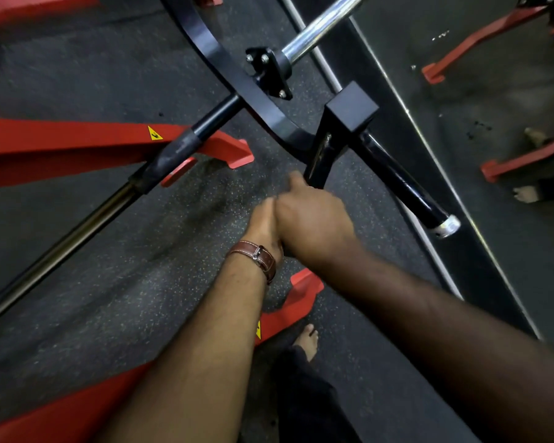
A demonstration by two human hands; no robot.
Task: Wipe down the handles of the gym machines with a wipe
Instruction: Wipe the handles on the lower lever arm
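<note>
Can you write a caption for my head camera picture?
Two bare hands, left hand and right hand, meet at a black metal machine bar.

Open floor (pixel 115 257) betw the long chrome-and-black bar (pixel 87 215) and the arms, w/ room to pass. Ahead, curved black frame (pixel 237 81) and black post (pixel 327 145) block. Red base foot (pixel 304 292) sits just under wrists.

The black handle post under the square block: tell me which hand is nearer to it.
Right. The right hand is at the lower end of the black handle post, its fingers wrapped at the post. The left hand, with the brown watch strap, sits just behind, pressed against the right.
</note>
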